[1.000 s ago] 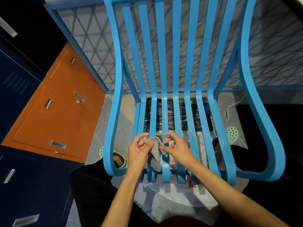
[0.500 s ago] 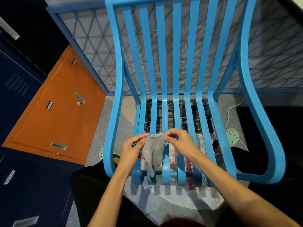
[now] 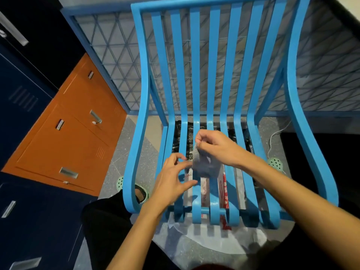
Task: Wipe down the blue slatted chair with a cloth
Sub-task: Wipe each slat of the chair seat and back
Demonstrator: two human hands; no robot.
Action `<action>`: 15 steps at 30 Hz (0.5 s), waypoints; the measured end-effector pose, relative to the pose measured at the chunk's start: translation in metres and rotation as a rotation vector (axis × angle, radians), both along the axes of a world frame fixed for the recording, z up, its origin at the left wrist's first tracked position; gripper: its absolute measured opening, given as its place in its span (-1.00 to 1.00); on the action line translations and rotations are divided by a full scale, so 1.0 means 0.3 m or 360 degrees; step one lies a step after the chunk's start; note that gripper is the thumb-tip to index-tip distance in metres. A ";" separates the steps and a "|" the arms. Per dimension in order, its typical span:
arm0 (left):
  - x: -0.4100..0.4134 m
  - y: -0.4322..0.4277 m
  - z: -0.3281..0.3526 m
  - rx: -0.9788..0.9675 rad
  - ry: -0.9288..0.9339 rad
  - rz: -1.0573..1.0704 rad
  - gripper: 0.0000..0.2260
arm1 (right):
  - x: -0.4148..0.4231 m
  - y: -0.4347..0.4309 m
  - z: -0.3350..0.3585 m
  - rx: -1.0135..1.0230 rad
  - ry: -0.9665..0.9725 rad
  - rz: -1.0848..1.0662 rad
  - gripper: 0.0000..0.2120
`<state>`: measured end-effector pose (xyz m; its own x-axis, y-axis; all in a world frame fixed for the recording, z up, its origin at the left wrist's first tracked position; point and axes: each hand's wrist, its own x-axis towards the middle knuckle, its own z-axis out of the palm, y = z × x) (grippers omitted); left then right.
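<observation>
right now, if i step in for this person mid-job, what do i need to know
Right hand: pinches the top corner of the grey cloth.
Left hand: fingertips at the cloth's left edge; I cannot tell whether it grips.
The cloth hangs over the seat slats of the blue chair and is not pressed on them.
Done: nothing shows which slats have been wiped.
Left: probably bunch the cloth, then wipe the seat, back slats and side rails.

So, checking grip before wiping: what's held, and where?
The right hand pinches the grey cloth by its top edge; whether the left hand beside it also grips cannot be told.
</observation>
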<state>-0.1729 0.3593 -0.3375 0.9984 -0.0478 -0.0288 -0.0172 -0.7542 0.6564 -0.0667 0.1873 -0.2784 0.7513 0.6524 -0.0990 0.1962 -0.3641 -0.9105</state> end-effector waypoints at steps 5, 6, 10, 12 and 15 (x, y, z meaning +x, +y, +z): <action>0.067 -0.062 -0.006 -0.0428 0.0191 0.0116 -0.74 | 0.054 -0.044 0.079 0.0038 -0.0057 -0.0035 -0.89; 0.077 -0.076 0.003 -0.0571 0.0214 0.0209 -0.85 | 0.061 -0.054 0.092 0.0025 -0.0100 -0.0053 -0.89; 0.122 -0.064 0.012 -0.0868 0.0128 0.0666 -0.76 | 0.019 -0.117 0.093 -0.0075 -0.0334 -0.0092 -0.88; 0.143 -0.049 0.022 -0.0979 0.0119 0.0793 -0.69 | -0.045 -0.140 0.047 -0.0252 -0.0421 0.0028 -0.87; 0.159 -0.037 0.031 -0.1099 0.0083 0.0832 -0.67 | -0.119 -0.149 -0.042 -0.0534 -0.0477 0.0271 -0.85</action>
<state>-0.1252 0.3482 -0.3283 0.8955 0.3932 -0.2086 0.2631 -0.0897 0.9606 -0.1023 0.1426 -0.2909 0.6641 0.7379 -0.1209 0.5143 -0.5681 -0.6424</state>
